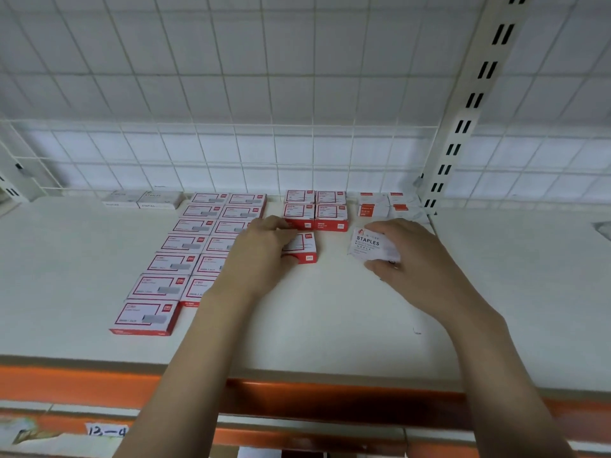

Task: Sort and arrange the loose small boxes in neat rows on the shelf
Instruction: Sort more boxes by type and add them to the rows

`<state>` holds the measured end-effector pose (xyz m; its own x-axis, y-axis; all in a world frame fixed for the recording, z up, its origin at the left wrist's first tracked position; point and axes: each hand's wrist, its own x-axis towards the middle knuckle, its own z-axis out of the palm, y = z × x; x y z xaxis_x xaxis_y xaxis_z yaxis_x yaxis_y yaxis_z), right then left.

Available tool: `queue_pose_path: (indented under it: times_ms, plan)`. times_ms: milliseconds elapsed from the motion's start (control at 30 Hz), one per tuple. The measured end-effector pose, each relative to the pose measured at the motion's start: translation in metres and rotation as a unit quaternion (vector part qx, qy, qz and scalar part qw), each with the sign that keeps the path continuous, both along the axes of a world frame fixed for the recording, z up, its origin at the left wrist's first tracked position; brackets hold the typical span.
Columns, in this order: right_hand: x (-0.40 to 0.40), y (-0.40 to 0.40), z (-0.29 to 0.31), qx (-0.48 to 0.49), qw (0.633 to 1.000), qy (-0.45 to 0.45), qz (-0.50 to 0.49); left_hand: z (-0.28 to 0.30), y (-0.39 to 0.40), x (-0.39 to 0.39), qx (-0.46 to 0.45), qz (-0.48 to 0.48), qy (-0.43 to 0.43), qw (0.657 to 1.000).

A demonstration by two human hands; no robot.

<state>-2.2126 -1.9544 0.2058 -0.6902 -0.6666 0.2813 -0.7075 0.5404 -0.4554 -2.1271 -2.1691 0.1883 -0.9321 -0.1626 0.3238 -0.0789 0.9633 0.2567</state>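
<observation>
My left hand (261,249) grips a small red-and-white box (303,247) lying flat on the white shelf (330,319), just in front of a block of similar red boxes (316,211). My right hand (413,259) holds a white box marked STAPLES (370,246), tilted slightly above the shelf. Two long columns of red-and-white boxes (185,252) run from the back toward the front at the left; my left forearm covers part of the right column. A few white-and-red boxes (386,204) sit at the back right. Two white boxes (142,198) lie at the back left.
A white wire grid (231,153) closes the back of the shelf. A slotted upright post (463,127) stands at the back right. The orange front rail (82,381) runs along the shelf's near edge, with a handwritten label (105,431) below it.
</observation>
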Motion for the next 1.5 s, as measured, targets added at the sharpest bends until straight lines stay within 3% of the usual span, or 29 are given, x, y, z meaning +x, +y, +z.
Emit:
queue_pose_path:
  times_ms: [167,300,533,867,1033,1167,1500]
  plan:
    - [0.009,-0.015,-0.001,-0.01,1.0,-0.007,-0.016,0.001,-0.005,-0.008,-0.074,-0.01,-0.005,0.997]
    - [0.014,-0.021,0.0,-0.011,0.999,-0.001,-0.038,0.002,-0.01,-0.017,-0.117,0.009,-0.062,0.991]
    - [0.024,-0.024,-0.002,-0.001,0.998,0.009,-0.065,0.002,-0.019,-0.027,-0.134,0.0,-0.077,0.988]
    - [0.035,-0.033,0.003,0.005,0.996,0.008,-0.083,0.014,-0.026,-0.022,-0.112,-0.029,-0.098,0.989]
    - [0.042,-0.055,0.009,0.008,0.998,0.011,-0.069,0.031,-0.043,0.019,-0.067,-0.021,-0.06,0.996]
    - [0.053,-0.09,0.013,0.006,0.999,0.021,-0.043,0.031,-0.074,0.062,-0.01,-0.005,-0.001,1.0]
    - [0.092,-0.227,0.024,0.058,0.994,0.023,0.085,0.037,-0.171,0.135,0.01,0.088,0.028,0.996]
